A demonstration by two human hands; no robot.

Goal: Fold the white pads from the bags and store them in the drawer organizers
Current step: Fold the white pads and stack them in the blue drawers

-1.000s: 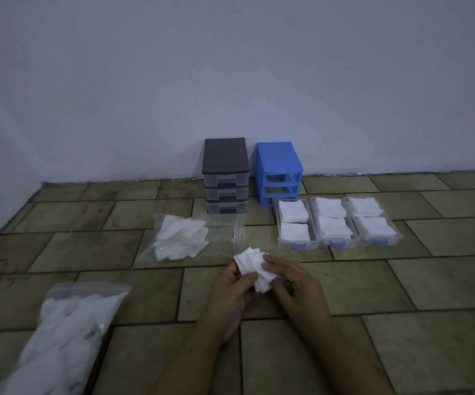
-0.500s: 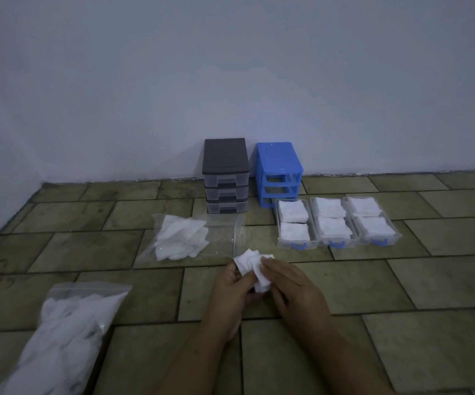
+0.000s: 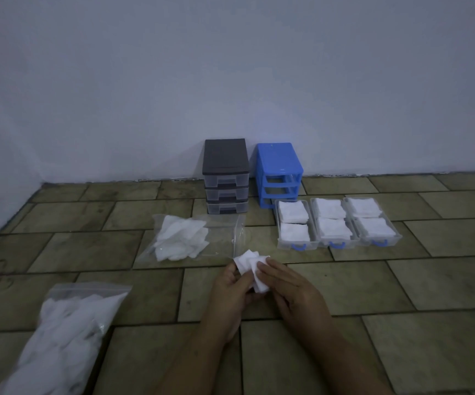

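Both hands meet low over the tiled floor (image 3: 401, 286), holding one small white fabric pad (image 3: 249, 263) between them. The left hand (image 3: 230, 292) pinches its near edge; the right hand (image 3: 293, 289) lays its fingers across the top. Three clear plastic drawers with blue handles (image 3: 336, 242) sit beyond, holding folded pads. A clear zip bag of pads (image 3: 185, 238) lies at left.

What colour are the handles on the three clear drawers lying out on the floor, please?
Blue: each clear drawer has a small blue handle at its near end, seen in the head view.
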